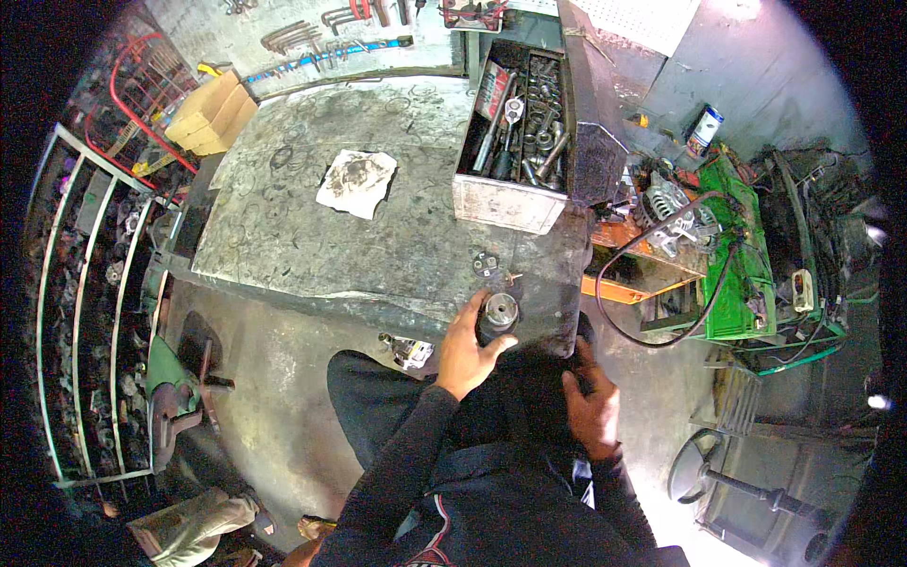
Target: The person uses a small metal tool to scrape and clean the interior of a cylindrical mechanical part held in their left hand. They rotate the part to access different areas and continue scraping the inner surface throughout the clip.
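My left hand (465,350) is wrapped round a dark cylindrical metal part (501,310) with a flat, lighter round top. The part is upright at the near edge of the workbench. Just beyond it lie a small round dark piece with light spots (485,263) and a small copper-coloured piece like a bolt (513,279). Low beside the bench's near right corner is my right hand (595,406). Its fingers run into shadow against dark clothing, so whether they hold anything is hidden.
The stained workbench (265,227) carries a blotched white cloth or paper (357,182) and an open metal toolbox (505,203) of sockets and ratchets. To the right, an alternator (666,213) rests on an orange cabinet (642,279), near a looping dark hose (605,302). A metal rack (85,222) stands left.
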The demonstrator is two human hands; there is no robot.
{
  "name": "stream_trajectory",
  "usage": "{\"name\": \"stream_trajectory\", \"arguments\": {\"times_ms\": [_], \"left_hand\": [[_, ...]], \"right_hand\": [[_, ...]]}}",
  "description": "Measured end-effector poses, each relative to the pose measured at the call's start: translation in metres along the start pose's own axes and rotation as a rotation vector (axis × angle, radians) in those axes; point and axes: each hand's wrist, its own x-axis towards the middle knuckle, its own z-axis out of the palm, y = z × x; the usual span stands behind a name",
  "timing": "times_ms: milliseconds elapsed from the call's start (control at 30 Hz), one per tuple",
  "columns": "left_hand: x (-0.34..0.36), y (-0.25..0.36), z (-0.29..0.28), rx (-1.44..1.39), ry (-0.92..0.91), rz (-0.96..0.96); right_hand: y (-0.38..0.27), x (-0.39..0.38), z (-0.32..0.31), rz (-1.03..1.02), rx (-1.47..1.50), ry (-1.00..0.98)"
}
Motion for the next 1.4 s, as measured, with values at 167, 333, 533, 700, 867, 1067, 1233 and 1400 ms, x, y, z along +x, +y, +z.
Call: {"name": "stream_trajectory", "arguments": {"times_ms": [167, 333, 533, 700, 867, 1067, 1233, 1400], "left_hand": [[0.006, -0.018, 0.014, -0.057, 0.041, 0.001], [-0.024, 0.044, -0.016, -0.147, 0.030, -0.035], [-0.040, 0.158, -0.065, -0.129, 0.061, 0.303], [-0.048, 0.178, -0.077, -0.130, 0.086, 0.362], [-0.043, 0.156, -0.065, 0.001, 0.089, 0.251], [-0.029, 0.067, -0.014, -0.089, 0.049, -0.060], [-0.026, -0.004, 0.027, -0.205, 0.093, -0.168], [-0.026, 0.013, 0.017, -0.219, 0.056, -0.149]], "right_hand": [[-0.028, 0.002, -0.069, 0.400, 0.530, -0.029], [0.004, -0.008, -0.083, 0.284, 0.943, 0.171], [0.019, -0.030, -0.047, 0.291, 0.471, 0.135], [0.002, -0.020, -0.064, 0.235, 0.387, 0.082], [-0.023, -0.013, -0.069, 0.151, 0.978, -0.017], [-0.046, 0.005, -0.014, 0.073, 0.669, 0.056], [-0.028, 0.035, 0.046, 0.071, 0.422, 0.066], [-0.012, 0.035, 0.065, -0.080, 0.263, 0.065]]}}
